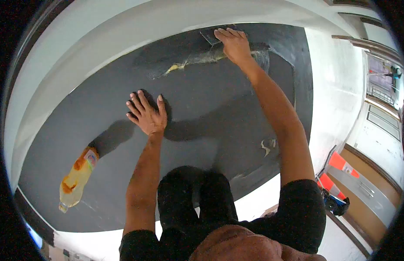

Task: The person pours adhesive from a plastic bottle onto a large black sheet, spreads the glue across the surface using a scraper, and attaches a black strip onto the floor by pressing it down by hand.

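Your left hand (pixel 147 115) is open, palm down on the dark panel (pixel 202 95), with the fingers spread and the thumb held apart. It holds nothing that shows. Your right hand (pixel 234 43) is farther out, close to the panel's far edge, with its fingers together and bent down toward the surface. A thin, straight-edged outline (pixel 209 38) shows just beside those fingertips; you cannot tell from this view whether it is a flat piece in your grip or a mark on the panel.

A streak of glue-like smear (pixel 197 59) runs across the panel below your right hand, with a yellow blob (pixel 175 67) at its left end. The panel lies in front of you and spreads beneath both hands, and a paler, rubbed patch (pixel 278 50) shows to the right of your right hand.

To the left of your left forearm, well apart from the hand, is a bottle (pixel 77 179) with yellowish contents and orange-brown stains. Its narrow end points to the lower left; whether it stands or lies is unclear. Near your right forearm, a few pale scraps (pixel 266 148) sit on the panel. Off the panel to the right are orange-red and silver bands (pixel 337 162).
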A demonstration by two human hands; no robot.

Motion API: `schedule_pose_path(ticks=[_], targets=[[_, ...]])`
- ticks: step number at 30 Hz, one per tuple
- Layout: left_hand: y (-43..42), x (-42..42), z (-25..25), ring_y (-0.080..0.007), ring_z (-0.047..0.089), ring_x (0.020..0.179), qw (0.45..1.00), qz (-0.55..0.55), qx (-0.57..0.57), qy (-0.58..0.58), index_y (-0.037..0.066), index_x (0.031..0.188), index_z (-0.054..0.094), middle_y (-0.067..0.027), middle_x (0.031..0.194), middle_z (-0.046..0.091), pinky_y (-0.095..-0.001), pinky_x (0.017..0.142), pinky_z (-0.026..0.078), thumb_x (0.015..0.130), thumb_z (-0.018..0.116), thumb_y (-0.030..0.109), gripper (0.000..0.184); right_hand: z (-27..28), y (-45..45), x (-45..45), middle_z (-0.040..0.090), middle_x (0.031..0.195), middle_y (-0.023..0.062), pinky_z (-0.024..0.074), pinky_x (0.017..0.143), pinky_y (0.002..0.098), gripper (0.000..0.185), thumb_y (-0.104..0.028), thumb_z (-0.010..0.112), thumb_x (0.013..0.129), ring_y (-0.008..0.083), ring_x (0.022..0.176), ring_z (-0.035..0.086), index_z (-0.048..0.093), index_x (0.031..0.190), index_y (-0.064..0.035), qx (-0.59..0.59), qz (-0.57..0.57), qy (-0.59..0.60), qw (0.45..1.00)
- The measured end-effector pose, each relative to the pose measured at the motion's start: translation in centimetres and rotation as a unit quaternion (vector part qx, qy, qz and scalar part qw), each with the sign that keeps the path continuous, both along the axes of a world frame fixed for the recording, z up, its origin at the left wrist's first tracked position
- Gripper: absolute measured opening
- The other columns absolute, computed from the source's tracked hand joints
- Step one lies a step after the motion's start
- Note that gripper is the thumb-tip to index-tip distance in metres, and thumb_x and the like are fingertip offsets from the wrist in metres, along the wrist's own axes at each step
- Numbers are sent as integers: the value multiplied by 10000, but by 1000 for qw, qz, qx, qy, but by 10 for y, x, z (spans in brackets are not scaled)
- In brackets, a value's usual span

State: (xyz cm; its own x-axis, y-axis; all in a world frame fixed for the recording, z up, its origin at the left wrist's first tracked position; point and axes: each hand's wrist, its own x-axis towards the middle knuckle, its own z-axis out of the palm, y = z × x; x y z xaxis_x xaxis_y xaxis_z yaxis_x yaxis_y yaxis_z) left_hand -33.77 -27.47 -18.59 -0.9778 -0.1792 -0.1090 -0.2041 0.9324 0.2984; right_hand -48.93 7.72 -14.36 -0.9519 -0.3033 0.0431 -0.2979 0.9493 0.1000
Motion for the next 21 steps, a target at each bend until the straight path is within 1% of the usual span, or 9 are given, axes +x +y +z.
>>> schedule_pose_path(ticks=[1,2,5,7,8,10,14,19,21], targets=[[0,0,-1,-427,129,1502,1000,3,-22,-8,124,1550,302,-143,1635,209,-653,1163,83,954,420,655,807,-13,4,-3,563,1421,13,436,1004,525,625,-95,658,784,281,1265,552,542,1388,-210,13,8,10,1000],[0,0,0,-437,139,1498,1000,-7,-25,5,108,1535,313,-164,1625,228,-676,1151,104,948,468,630,801,-24,7,3,563,1421,13,436,1004,525,625,-95,658,784,281,1265,552,542,1388,-210,9,5,6,1000],[1,-2,1,-433,103,1504,998,-7,-51,-35,104,1556,273,-165,1635,188,-661,1161,73,957,431,633,815,-21,12,8,539,1440,-27,443,1004,474,659,-45,644,778,250,1296,525,521,1404,-208,15,-17,19,1000],[0,-1,-1,-435,98,1504,997,-8,-57,-41,102,1558,266,-168,1635,185,-662,1160,72,956,429,636,821,5,23,5,487,1484,-47,443,1018,481,690,-45,645,785,243,1317,507,492,1432,-227,50,-80,-116,989],[2,-3,-2,-437,93,1505,997,-5,-62,-44,100,1560,259,-170,1634,183,-663,1160,71,954,428,638,828,6,30,0,487,1484,-47,443,1018,481,690,-45,645,785,243,1317,507,492,1432,-227,50,-77,-115,989],[3,0,-1,-436,86,1506,997,-5,-61,-46,101,1563,247,-168,1636,176,-665,1159,68,953,426,643,836,-5,43,-2,470,1498,-60,446,1017,472,715,-50,652,777,241,1316,510,480,1445,-239,33,-61,-36,997],[3,-2,-7,-445,115,1501,998,-11,-62,-23,115,1562,258,-167,1638,181,-682,1151,81,950,461,627,824,-15,58,-8,490,1481,-54,446,1018,460,717,-58,653,780,249,1308,515,474,1450,-240,37,-58,-34,997],[5,-4,-8,-447,117,1501,997,-15,-70,-20,121,1569,244,-157,1641,176,-684,1149,93,947,466,630,833,-3,88,-19,508,1466,-30,458,985,449,714,-69,646,792,256,1292,527,465,1460,-244,68,26,-58,996],[6,-2,-8,-448,119,1500,997,-19,-68,-9,122,1569,243,-157,1640,178,-685,1148,97,946,468,629,835,-4,85,1,518,1457,-32,462,971,447,697,-71,641,794,256,1273,537,479,1450,-240,67,11,-54,996]])
